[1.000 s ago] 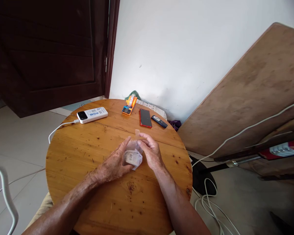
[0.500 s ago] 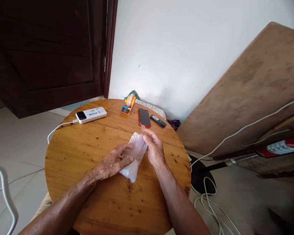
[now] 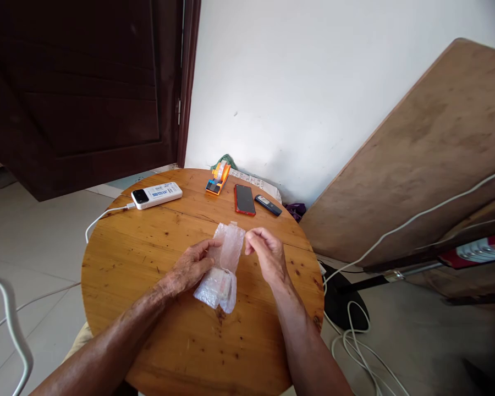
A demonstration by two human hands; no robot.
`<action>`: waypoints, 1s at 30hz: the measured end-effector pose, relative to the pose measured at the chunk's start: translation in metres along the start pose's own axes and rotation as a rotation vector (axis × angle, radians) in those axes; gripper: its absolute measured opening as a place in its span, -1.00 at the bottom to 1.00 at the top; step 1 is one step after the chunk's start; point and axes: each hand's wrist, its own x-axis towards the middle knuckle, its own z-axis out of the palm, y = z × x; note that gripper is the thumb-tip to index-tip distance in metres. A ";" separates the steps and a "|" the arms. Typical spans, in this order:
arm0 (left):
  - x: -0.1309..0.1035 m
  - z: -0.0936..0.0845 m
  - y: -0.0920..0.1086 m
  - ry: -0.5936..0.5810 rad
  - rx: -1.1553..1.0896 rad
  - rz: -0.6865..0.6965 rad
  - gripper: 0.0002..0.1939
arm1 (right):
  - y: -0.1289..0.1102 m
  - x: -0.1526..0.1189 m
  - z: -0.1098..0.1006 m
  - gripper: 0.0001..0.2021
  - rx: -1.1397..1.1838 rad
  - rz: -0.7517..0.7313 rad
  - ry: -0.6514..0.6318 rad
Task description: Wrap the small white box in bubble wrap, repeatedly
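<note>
A sheet of bubble wrap (image 3: 232, 247) lies unfolded on the round wooden table (image 3: 119, 264), with a strip of clear tape at its far edge. On its near part rests a small pale item (image 3: 221, 282), partly covered by the plastic. My left hand (image 3: 192, 265) touches the wrap's left edge, fingers apart. Just off the right edge of the wrap is my right hand (image 3: 267, 253), its thumb and fingertips pressed together; whether anything small is between them is hidden.
At the table's far side are an orange tape dispenser (image 3: 218, 179), a red-edged phone (image 3: 245, 199) and a dark blue device (image 3: 268, 205). A white power bank (image 3: 157, 195) with a cable lies left. A brown board (image 3: 416, 137) leans on the wall.
The bubble wrap has opened out, showing the pale item. My right hand has let go of its edge and moved right. The view has shifted slightly.
</note>
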 end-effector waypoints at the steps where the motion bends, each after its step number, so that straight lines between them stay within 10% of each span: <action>1: 0.000 0.000 0.000 0.006 0.006 -0.003 -0.44 | -0.002 -0.002 0.002 -0.76 -0.046 0.009 -0.069; 12: -0.002 0.000 0.005 0.002 -0.053 -0.041 -0.36 | 0.002 -0.012 0.018 -0.74 -0.390 0.051 -0.202; 30: -0.001 -0.002 0.011 0.133 -0.083 -0.033 -0.36 | 0.004 -0.006 0.011 -0.85 -0.237 0.055 -0.086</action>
